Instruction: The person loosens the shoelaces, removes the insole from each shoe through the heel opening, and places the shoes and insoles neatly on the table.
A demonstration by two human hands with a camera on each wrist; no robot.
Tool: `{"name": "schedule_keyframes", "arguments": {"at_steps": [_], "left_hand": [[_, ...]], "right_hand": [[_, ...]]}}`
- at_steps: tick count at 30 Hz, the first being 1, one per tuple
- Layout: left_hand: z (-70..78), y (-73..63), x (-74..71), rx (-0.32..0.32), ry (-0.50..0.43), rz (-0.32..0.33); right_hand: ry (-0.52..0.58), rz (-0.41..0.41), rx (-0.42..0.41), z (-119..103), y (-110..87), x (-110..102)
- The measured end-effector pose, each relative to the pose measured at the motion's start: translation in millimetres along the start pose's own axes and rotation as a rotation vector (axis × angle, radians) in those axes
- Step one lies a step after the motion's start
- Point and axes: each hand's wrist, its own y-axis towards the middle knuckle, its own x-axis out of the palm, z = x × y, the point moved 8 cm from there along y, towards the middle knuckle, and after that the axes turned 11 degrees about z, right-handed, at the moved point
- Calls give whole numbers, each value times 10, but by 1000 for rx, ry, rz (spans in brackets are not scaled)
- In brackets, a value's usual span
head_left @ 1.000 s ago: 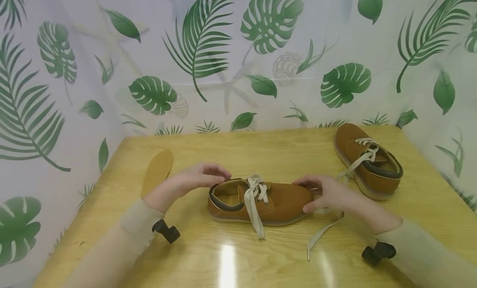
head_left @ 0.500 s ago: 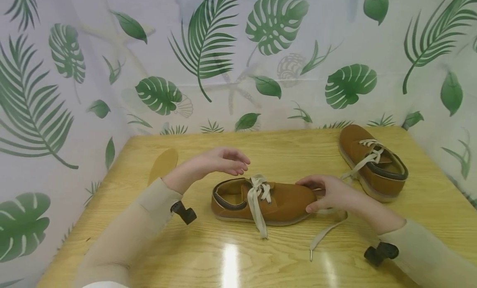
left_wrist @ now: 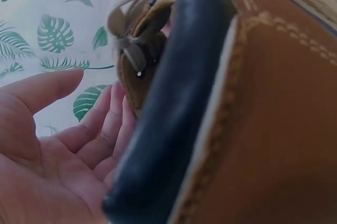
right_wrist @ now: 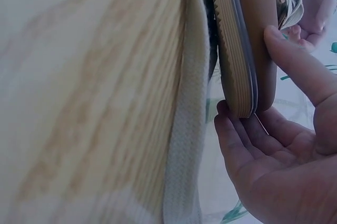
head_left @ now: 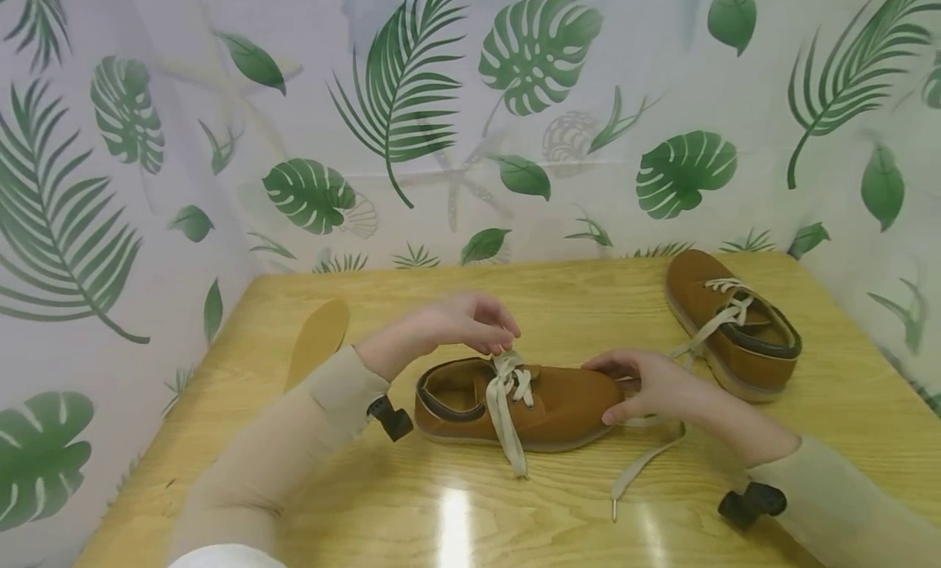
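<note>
A brown lace-up shoe (head_left: 573, 396) lies on the table in the middle of the head view, its toe to the right. My right hand (head_left: 654, 384) grips the toe; in the right wrist view its thumb (right_wrist: 295, 63) is against the upper and its fingers are at the sole's tip. My left hand (head_left: 470, 323) hovers at the far side of the shoe, fingertips close to the tied cream shoelace (head_left: 503, 396). In the left wrist view, its thumb and fingers (left_wrist: 97, 124) are apart beside the dark padded collar (left_wrist: 184, 71). Whether they touch the lace is unclear.
A second brown shoe (head_left: 757, 347) sits at the back right, its loose lace (head_left: 643, 466) running under my right hand towards the front. A tan insole (head_left: 319, 339) lies at the left. A leaf-print cloth (head_left: 441, 143) stands behind the wooden table (head_left: 367, 503).
My left hand has left the shoe's heel and moved right, over to the lace knot. The right hand has stayed on the toe, and the shoe lies where it was.
</note>
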Motion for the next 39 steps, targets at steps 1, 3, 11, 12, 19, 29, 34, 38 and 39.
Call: {"name": "schedule_keyframes", "arguments": {"at_steps": [1,3,11,12,19,29,34,38,39], "left_hand": [[-10,7,18,-4,7,0],[-29,13,52,-15,20,-4],[-36,33,122,27,101,-51],[-36,29,127,37,117,-64],[-70,3,163,73,227,-127],[-38,-4,182,95,229,-167],[-20,5,217,102,195,-171],[-24,20,226,100,169,-155],[-29,22,224,93,168,-145]], "right_hand": [[5,-2,-9,-9,-3,5],[7,-4,-24,-13,-7,11],[14,8,-20,20,-22,-5],[13,9,-21,21,-22,-4],[-8,2,-26,-14,-27,20],[-22,6,-17,-33,-28,36],[14,2,-11,-11,-21,40],[30,-3,-21,-15,-18,48],[30,-4,-25,-20,-19,50]]}}
